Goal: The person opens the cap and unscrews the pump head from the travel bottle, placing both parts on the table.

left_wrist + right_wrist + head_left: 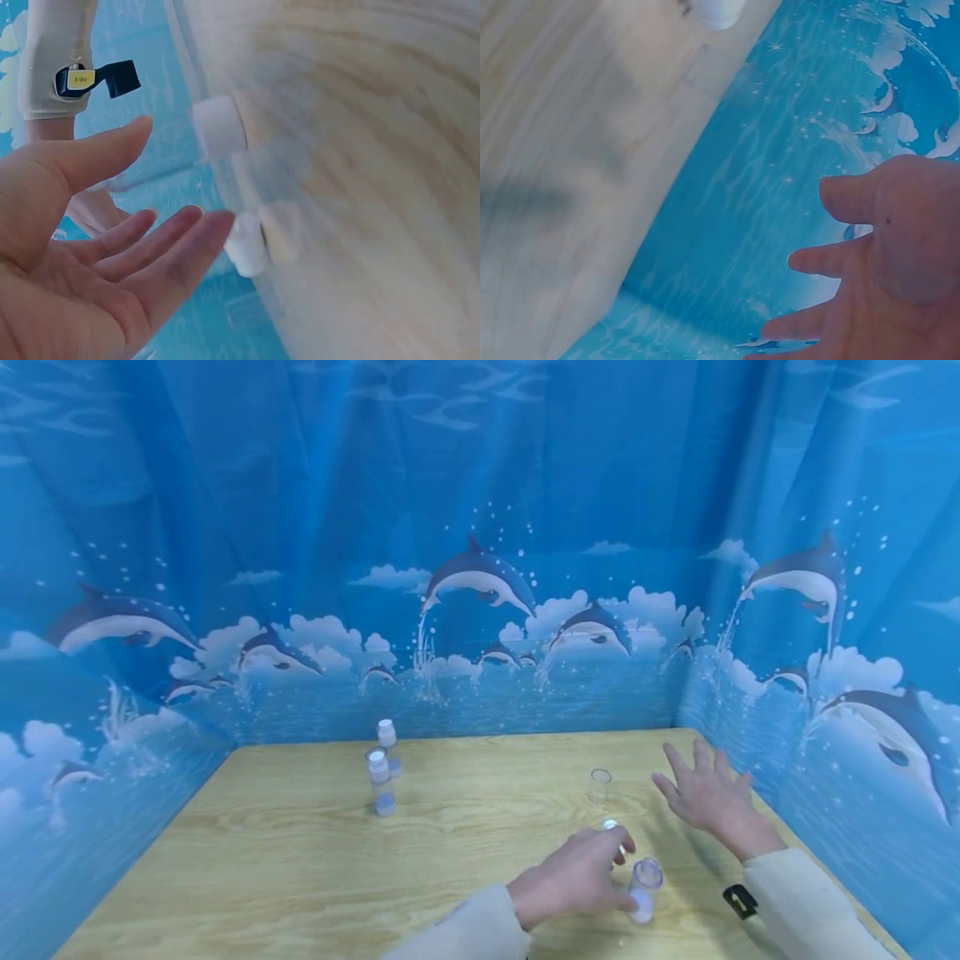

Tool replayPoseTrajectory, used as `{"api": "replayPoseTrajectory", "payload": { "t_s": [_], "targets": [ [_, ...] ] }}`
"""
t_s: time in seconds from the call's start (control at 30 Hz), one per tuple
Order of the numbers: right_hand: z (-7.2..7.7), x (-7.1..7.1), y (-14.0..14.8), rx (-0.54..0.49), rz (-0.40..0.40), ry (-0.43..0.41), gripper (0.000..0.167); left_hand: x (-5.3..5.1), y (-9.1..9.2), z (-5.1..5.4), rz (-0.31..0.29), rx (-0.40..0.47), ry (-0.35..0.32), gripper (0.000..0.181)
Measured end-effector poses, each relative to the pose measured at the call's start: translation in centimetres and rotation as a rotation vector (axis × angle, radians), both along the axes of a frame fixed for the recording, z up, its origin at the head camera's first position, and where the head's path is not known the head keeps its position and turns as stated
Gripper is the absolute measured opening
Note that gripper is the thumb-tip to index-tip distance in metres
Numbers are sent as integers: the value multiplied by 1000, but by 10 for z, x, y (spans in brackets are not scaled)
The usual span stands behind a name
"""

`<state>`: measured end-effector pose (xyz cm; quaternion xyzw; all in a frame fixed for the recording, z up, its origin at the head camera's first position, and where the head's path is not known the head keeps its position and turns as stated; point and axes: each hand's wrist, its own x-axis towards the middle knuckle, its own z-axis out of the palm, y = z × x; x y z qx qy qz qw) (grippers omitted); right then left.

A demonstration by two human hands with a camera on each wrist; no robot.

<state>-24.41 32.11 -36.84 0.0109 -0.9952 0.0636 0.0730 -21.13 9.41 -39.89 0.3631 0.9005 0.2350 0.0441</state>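
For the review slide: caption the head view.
Left hand beside a clear tube, open right hand above the table, dolphin curtain behind.

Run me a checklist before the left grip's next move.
1. Left grip open: ok, thumb and fingers apart.
2. Contact with the clear tube beside it: cannot tell.
3. Clear tube upright: ok.
4. White bottle fully visible from the head: not ok, left grip partly hides it.
5. Clear cup upright: ok, standing beyond the bottle.
6. Right grip free: ok, empty with fingers spread.

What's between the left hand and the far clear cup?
A small white-topped container, partly hidden by the left hand, shows in the head view.
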Motion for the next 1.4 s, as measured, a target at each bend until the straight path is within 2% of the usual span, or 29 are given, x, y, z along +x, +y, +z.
{"api": "replayPoseTrajectory", "payload": {
  "t_s": [0.2,0.43,0.6,0.8,1.03,1.23,1.4],
  "targets": [
    [16,-1,-16,-6,41,-1,66,-2,-25,8,32,-6,33,58],
    [37,3,-52,-20,87,-27,66,-6,-62,19,78,-22,86,59],
    [48,6,-79,-36,137,-30,65,-11,-95,30,128,-11,80,53],
    [55,7,-110,-9,188,-5,62,-14,-137,36,202,27,53,53],
    [62,10,-138,-6,233,-15,61,-17,-177,38,268,82,52,53],
    [62,10,-161,-26,263,-45,60,-18,-206,34,336,129,84,51],
    [60,8,-179,-59,281,-62,61,-19,-225,29,413,132,68,50]
  ]
}}
